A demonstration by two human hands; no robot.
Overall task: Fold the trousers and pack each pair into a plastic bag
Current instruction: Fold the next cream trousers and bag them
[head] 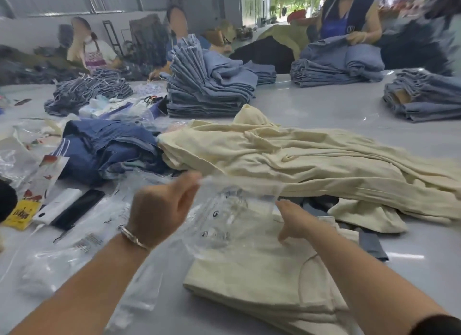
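Note:
A folded pair of cream trousers [262, 280] lies on the grey table in front of me. A clear plastic bag [232, 210] with small printed marks hangs above its far end. My left hand [162, 205] pinches the bag's upper left edge and lifts it. My right hand [291, 220] holds the bag's right edge, its fingers pointing down onto the folded trousers. A heap of unfolded cream trousers [311, 157] spreads just beyond the bag to the right.
Dark blue garments [107, 145] lie at left, near loose plastic bags [82, 250], a white power bank [57, 206] and a black phone [78, 208]. Stacks of folded blue jeans [204, 85] stand further back. Other people work across the table.

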